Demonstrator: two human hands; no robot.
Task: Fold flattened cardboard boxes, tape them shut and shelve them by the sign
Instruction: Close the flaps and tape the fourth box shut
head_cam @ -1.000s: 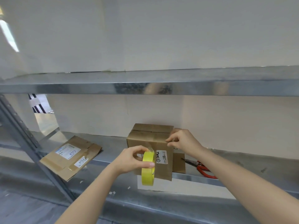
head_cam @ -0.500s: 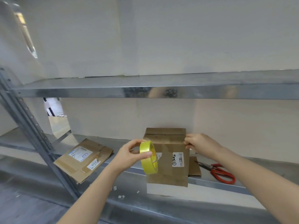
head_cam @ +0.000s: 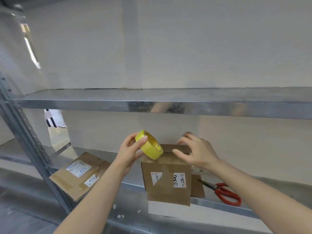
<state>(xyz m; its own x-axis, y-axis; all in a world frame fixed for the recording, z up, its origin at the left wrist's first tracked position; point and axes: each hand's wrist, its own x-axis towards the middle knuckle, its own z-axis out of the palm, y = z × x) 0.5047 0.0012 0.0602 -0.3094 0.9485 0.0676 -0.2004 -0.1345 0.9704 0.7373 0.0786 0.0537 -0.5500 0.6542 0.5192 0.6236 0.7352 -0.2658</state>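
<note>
Left hand (head_cam: 130, 153) pinches yellow tape roll (head_cam: 150, 145) between thumb and fingers, roll tilted, low edge at top left corner of box. Right hand (head_cam: 196, 153) loose, fingers spread over box top, gripping nothing. Metal shelf (head_cam: 211, 203) carries everything. Cardboard box (head_cam: 167, 178) upright at shelf's front edge, lower flap hanging over it. Flattened box (head_cam: 79, 174) further left, beside upright post (head_cam: 33, 146), jutting past front edge. Red-handled scissors (head_cam: 226, 193) just right of upright box.

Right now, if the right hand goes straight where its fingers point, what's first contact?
Probably the yellow tape roll in the left hand; the right hand points leftward over the box. Depth is unclear.
</note>
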